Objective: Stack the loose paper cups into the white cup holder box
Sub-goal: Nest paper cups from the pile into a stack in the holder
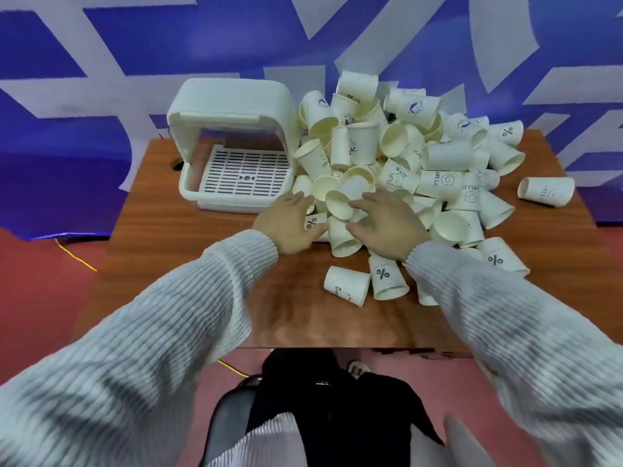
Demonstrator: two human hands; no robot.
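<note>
A big heap of loose white paper cups (409, 153) covers the right half of the wooden table (188, 237). The white cup holder box (232, 106) stands at the back left with its lid raised; its slotted tray (244, 171) holds no cups. My left hand (290, 224) reaches into the near left edge of the heap with fingers spread, touching a cup marked with a percent sign (315, 222). My right hand (387, 224) lies beside it with fingers extended against a cup lying on its side (342, 200). Neither hand visibly grips a cup.
Stray cups lie apart from the heap: two near the front (347, 284) (386, 278) and one at the far right (546, 192). A blue and white patterned wall stands behind. A yellow cable (76, 256) runs over the red floor at the left.
</note>
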